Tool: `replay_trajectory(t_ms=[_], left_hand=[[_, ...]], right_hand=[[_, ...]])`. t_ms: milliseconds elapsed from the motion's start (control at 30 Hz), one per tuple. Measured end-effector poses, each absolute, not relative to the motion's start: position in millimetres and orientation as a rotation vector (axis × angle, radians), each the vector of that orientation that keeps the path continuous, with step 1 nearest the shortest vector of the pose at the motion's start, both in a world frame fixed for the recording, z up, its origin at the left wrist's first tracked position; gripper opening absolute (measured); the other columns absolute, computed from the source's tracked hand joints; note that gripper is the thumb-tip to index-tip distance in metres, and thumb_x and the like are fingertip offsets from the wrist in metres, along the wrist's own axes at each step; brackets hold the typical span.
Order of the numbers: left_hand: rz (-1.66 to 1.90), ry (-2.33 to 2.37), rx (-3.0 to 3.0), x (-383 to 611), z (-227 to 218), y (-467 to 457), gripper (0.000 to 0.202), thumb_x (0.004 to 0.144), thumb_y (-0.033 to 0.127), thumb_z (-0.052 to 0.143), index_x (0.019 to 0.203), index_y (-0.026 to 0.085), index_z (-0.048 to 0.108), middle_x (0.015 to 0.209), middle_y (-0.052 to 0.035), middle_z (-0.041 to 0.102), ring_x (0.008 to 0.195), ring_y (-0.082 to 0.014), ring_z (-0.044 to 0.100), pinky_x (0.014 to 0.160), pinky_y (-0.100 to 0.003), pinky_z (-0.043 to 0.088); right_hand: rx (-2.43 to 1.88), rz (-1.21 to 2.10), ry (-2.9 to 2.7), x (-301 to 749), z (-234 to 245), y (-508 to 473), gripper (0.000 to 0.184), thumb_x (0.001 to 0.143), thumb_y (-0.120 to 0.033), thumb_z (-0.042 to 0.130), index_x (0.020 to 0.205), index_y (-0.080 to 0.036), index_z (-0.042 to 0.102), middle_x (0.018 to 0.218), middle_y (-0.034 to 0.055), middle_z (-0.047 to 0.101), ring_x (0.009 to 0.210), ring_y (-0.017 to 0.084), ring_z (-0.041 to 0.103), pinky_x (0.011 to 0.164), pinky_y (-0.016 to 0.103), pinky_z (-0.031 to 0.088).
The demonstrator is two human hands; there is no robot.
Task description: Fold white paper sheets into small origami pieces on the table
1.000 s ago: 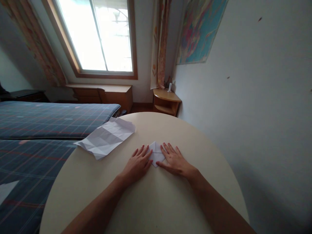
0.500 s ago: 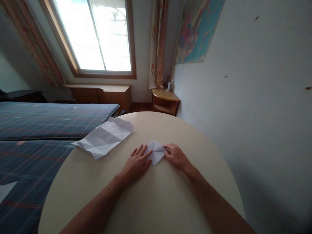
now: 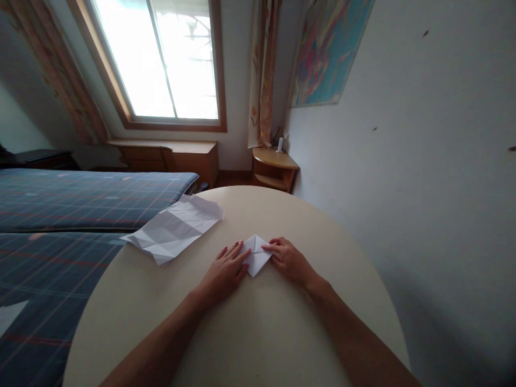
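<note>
A small white folded paper (image 3: 255,263), diamond-shaped with crease lines meeting near its middle, lies flat on the round cream table (image 3: 258,322). My left hand (image 3: 228,269) rests across its left side, fingers spread and lying flat, fingertips pressing it down. At the right corner, my right hand (image 3: 291,260) has its index finger on top of the paper. The right thumb is close to the lower right edge, and the other fingers curl under. Parts of both side corners are hidden by my fingers.
A larger creased white sheet (image 3: 177,228) lies at the table's back left, partly overhanging the edge. Beside the table is a plaid mattress (image 3: 80,207), with another white paper (image 3: 12,317) on it. A white wall (image 3: 435,204) rises on the right; a corner shelf (image 3: 276,158) stands behind.
My right index finger has moved inward, to the left, onto the top of the folded paper. My left hand stays pressed in nearly the same place. The view has shifted slightly.
</note>
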State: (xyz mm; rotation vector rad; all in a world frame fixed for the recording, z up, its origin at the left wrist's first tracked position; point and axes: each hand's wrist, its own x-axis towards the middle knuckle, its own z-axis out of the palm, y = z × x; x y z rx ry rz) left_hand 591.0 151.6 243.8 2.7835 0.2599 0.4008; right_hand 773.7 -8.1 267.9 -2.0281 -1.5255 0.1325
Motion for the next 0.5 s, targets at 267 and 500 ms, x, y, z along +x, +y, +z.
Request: replay_trajectory(t_ms=[267,500], left_hand=[[0.706,0.298,2.642,595,248,154,0.052,0.082,0.005,0.047,0.129,0.024,0.058,0.134,-0.0047,0.062,0.127,-0.0204,0.054,0.111,-0.043,0.041],[0.849,0.383,2.595,592,260,155,0.018,0.093,0.019,0.05,0.102,0.026,0.065,0.103,-0.0028,0.071,0.097,-0.0197,0.064,0.087,-0.034,0.052]], right_hand=[[-1.923,0.094,-1.402,780,271,-7,0.03,0.097,-0.035,0.046,0.11,-0.022,0.071,0.113,0.0082,0.068,0.107,0.022,0.06,0.097,0.036,0.045],[-1.882,0.023,-1.402,766,279,-6,0.032,0.1,-0.041,0.042,0.105,-0.022,0.068,0.108,0.0068,0.069,0.103,0.022,0.06,0.093,0.036,0.046]])
